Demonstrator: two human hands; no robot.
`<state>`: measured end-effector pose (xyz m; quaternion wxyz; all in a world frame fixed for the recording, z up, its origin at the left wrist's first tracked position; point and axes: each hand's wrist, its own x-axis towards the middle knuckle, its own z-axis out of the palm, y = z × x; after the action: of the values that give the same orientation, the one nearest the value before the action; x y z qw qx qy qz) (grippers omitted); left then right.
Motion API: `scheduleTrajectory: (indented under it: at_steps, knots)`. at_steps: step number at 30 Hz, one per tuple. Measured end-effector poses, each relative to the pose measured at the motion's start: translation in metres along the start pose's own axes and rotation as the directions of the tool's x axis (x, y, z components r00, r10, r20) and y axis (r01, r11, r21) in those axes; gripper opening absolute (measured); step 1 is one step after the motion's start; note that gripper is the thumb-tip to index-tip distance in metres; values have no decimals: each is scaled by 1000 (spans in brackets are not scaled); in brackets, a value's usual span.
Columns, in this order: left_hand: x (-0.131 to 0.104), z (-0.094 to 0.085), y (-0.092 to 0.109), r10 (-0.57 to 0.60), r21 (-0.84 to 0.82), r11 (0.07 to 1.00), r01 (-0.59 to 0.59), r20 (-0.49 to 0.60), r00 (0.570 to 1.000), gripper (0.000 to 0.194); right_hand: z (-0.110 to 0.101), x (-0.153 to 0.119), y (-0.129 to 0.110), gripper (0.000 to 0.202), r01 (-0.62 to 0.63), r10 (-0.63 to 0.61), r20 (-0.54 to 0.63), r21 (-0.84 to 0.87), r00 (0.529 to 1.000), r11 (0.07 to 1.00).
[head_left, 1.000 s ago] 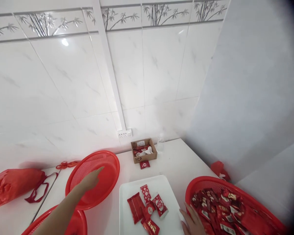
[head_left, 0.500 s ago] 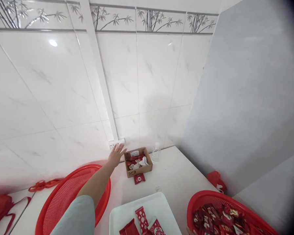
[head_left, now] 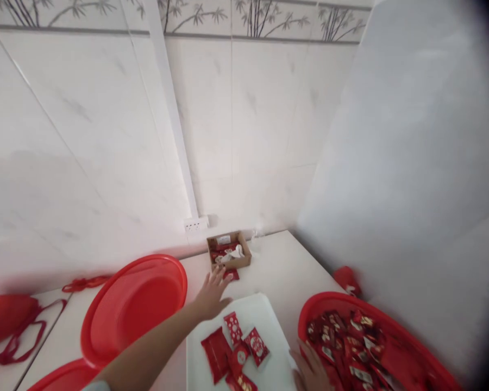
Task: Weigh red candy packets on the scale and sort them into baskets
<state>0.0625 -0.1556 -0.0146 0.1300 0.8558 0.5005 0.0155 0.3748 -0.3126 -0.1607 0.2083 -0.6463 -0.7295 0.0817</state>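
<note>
My left hand (head_left: 212, 296) hovers over the far left corner of the white tray (head_left: 279, 334), fingers spread and holding nothing that I can see. Several red-wrapped packets lie on the tray, among them a dotted packet (head_left: 233, 326) and a large plain red packet (head_left: 217, 353). Just beyond my fingers are a small red packet (head_left: 232, 274) and a cardboard box (head_left: 244, 262) with red packets inside. My right hand (head_left: 309, 369) is at the left edge of a red basket (head_left: 305, 309) filled with red-wrapped sweets. Its fingers look stretched out, slightly blurred.
A round red basket (head_left: 93, 304) stands on the left, with another red rim (head_left: 61, 374) below it. A red bag (head_left: 8, 320) with straps lies at far left. Behind the table (head_left: 277, 260) is a tiled wall with a power socket (head_left: 196, 224).
My left hand has come down from near the wall socket to above the tray's edge. More of my right hand shows beside the sweets basket. The view has tilted downward.
</note>
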Motion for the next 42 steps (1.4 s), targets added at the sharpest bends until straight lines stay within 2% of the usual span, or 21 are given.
scheduleTrajectory:
  at_steps: [2, 5, 8, 12, 16, 19, 21, 25, 27, 30, 35, 38, 42]
  knots:
    - [-34, 23, 22, -2, -74, 997, 7, 68, 998, 67, -14, -3, -17, 37, -89, 89, 10, 21, 996, 996]
    - [-76, 50, 47, -82, -135, 986, 102, 141, 987, 77, -32, -4, -36, 38, -99, 96, 68, 45, 993, 994]
    - [-105, 69, 63, -163, -138, 972, 189, 181, 970, 90, -40, -2, -42, 38, -97, 92, 74, 71, 993, 993]
    - [-123, 87, 75, -180, -107, 975, 193, 126, 976, 87, -41, -3, -39, 38, -85, 78, 77, 100, 994, 991]
    - [-121, 96, 83, -240, -81, 967, 243, 46, 970, 89, -41, -5, -38, 38, -55, 48, 72, 107, 996, 993]
    - [-113, 96, 85, -306, -80, 947, 310, 56, 950, 94, -42, -5, -38, 36, -42, 36, 58, 104, 998, 994]
    - [-109, 93, 83, -323, -82, 942, 325, 40, 946, 91, -42, -5, -38, 35, -38, 32, 56, 102, 998, 994]
    - [-107, 89, 77, -306, -90, 949, 302, -36, 951, 64, -43, -5, -38, 35, -22, 16, 55, 114, 998, 993]
    - [-108, 89, 74, -315, -147, 941, 305, -47, 948, 53, -41, -5, -36, 35, -20, 14, 44, 135, 999, 991]
    - [-110, 88, 71, -331, -254, 917, 309, -52, 942, 40, -36, -6, -32, 36, -23, 17, 37, 165, 999, 986]
    - [-112, 77, 67, -363, -317, 894, 315, -104, 926, 21, -29, -5, -28, 36, -25, 20, 36, 160, 999, 987]
    - [-114, 65, 55, -430, -352, 868, 351, -175, 886, 20, -27, -5, -27, 37, -18, 13, 34, 139, 999, 990]
    - [-119, 35, 16, -577, -371, 800, 471, -263, 773, 23, -27, -5, -27, 38, -20, 16, 33, 125, 999, 992]
